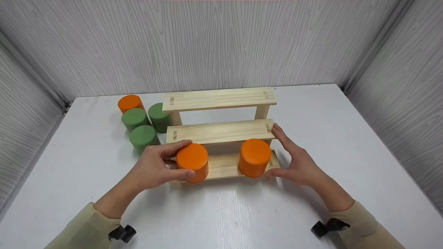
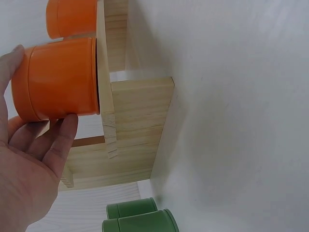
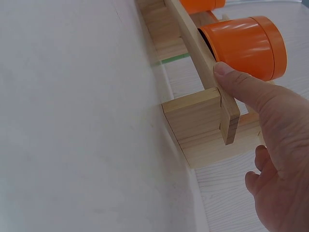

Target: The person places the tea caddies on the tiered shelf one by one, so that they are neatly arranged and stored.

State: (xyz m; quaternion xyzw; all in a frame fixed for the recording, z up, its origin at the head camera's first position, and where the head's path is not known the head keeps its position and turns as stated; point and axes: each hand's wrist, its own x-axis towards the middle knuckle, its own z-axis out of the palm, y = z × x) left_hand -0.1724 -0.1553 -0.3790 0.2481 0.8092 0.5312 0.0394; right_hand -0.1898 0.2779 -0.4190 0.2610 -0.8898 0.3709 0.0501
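Observation:
My left hand (image 1: 152, 164) grips an orange canister (image 1: 193, 159) at the left end of the bottom board of a small three-tier wooden rack (image 1: 221, 131). In the left wrist view, the curled fingers and thumb are around that canister (image 2: 63, 79), and its base is right at the board. A second orange canister (image 1: 255, 157) stands upright on the right part of the same board. Beside it, my right hand (image 1: 299, 164) is spread, its thumb (image 3: 236, 82) at the board's front edge close to the canister and its fingers by the end of the middle board (image 1: 221, 131).
Left of the rack on the white table (image 1: 221, 214) stand several green canisters (image 1: 143, 135) and another orange canister (image 1: 130, 102). Grey wood-grain panels (image 1: 214, 45) wall in the back and both sides. The rack's top board (image 1: 218, 99) holds nothing.

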